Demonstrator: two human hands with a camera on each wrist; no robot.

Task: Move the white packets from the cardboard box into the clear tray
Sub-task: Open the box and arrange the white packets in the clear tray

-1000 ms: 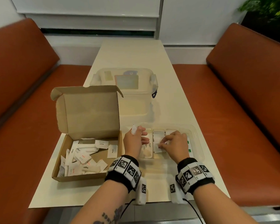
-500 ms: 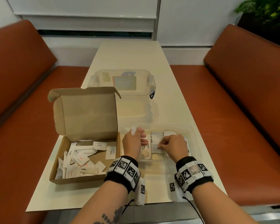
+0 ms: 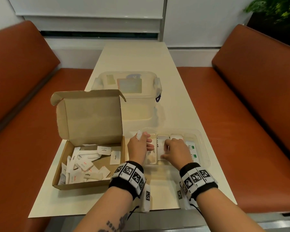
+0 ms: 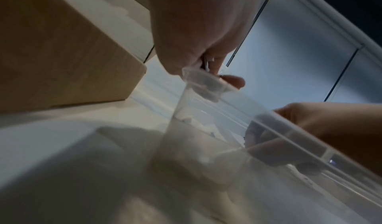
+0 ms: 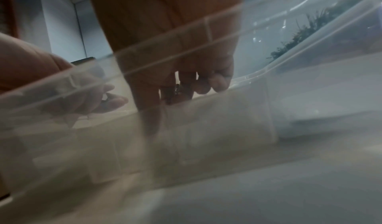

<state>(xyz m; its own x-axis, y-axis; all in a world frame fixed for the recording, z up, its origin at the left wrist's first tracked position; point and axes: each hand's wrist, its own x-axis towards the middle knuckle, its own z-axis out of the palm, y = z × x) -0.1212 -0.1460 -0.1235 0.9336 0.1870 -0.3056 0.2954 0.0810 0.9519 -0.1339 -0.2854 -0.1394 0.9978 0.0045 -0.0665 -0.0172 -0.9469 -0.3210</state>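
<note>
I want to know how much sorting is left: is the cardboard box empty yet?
Not empty. The cardboard box stands open with its lid up, and many white packets lie loose on its floor.

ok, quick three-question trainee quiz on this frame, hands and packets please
1. True or false: the cardboard box is empty.
2. Which hand holds a white packet up, clear of the tray: A left, B right?
3. Fill in: the right hand reaches into the clear ____.

Key: 1 false, loose packets still lie in it. 2 A, the left hand pinches it. 3 tray.
</note>
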